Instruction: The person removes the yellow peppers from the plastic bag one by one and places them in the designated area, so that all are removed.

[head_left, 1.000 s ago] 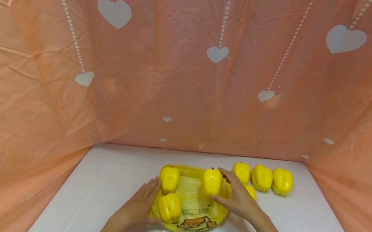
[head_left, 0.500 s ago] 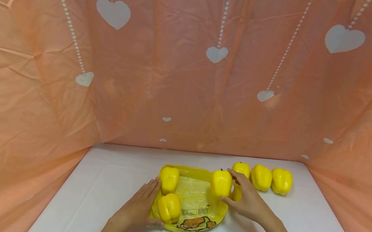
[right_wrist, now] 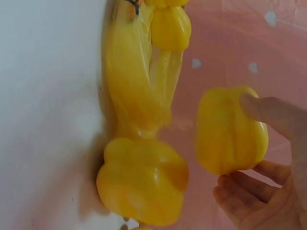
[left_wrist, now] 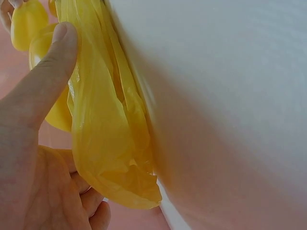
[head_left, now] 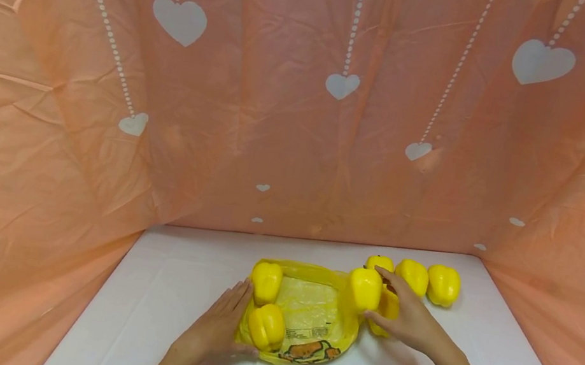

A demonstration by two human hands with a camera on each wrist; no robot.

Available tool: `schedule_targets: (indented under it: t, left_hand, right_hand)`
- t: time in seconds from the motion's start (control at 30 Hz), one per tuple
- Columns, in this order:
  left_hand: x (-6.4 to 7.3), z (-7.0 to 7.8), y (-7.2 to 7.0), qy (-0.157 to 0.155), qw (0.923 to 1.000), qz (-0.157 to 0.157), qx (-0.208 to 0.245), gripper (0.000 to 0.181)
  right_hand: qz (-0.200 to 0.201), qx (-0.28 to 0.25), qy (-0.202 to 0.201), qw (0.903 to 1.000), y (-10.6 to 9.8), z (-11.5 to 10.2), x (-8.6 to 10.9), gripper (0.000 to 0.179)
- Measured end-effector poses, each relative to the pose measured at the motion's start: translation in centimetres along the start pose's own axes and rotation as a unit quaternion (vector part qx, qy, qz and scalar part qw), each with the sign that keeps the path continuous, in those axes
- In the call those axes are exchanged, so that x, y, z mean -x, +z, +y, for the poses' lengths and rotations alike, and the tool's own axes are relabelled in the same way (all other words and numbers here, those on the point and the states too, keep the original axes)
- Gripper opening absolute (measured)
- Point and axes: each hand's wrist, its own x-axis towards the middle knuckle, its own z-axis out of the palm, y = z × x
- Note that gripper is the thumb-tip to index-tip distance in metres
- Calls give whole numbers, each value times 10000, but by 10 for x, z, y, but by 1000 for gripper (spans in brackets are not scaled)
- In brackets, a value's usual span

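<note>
A yellow plastic bag [head_left: 310,302] with a printed picture lies spread wide on the white table. At its left side sit two yellow bell peppers, the far one [head_left: 266,283] and the near one [head_left: 267,327]. My left hand [head_left: 216,318] rests against the bag's left edge, fingers straight; in the left wrist view its thumb [left_wrist: 55,62] lies along the folded plastic. My right hand [head_left: 411,319] holds another yellow bell pepper [head_left: 364,290] between thumb and fingers, raised over the bag's right rim. Below that hand a table pepper [right_wrist: 141,182] stands beside the bag, partly hidden in the head view.
Behind my right hand a row of yellow bell peppers stands on the table: a partly covered one [head_left: 380,263], a middle one [head_left: 411,277] and a right one [head_left: 444,285]. An orange sheet with white hearts [head_left: 332,150] walls the table's back and sides.
My right hand has moved to the right with its bell pepper, from over the bag's inside to its right rim. My left hand and the two peppers in the bag have stayed put.
</note>
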Motion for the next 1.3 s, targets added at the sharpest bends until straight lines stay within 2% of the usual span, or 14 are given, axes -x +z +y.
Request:
schedule_targets:
  t: [0.47, 0.7, 1.07, 1.3]
  left_hand:
    - [-1, -1, 1, -7, 10000, -15, 30, 134]
    - [0, 0, 1, 47, 10000, 44, -35, 133]
    - [0, 0, 1, 54, 10000, 42, -59, 133]
    - [0, -1, 2, 70, 9999, 12, -106, 133]
  right_hand:
    - [139, 29, -84, 9999, -20, 10, 11, 89]
    - [94, 37, 218, 9997, -29, 18, 17, 93]
    - [157, 54, 239, 9996, -40, 31, 28, 90]
    - [238, 333, 309, 9987, -46, 36, 34, 90]
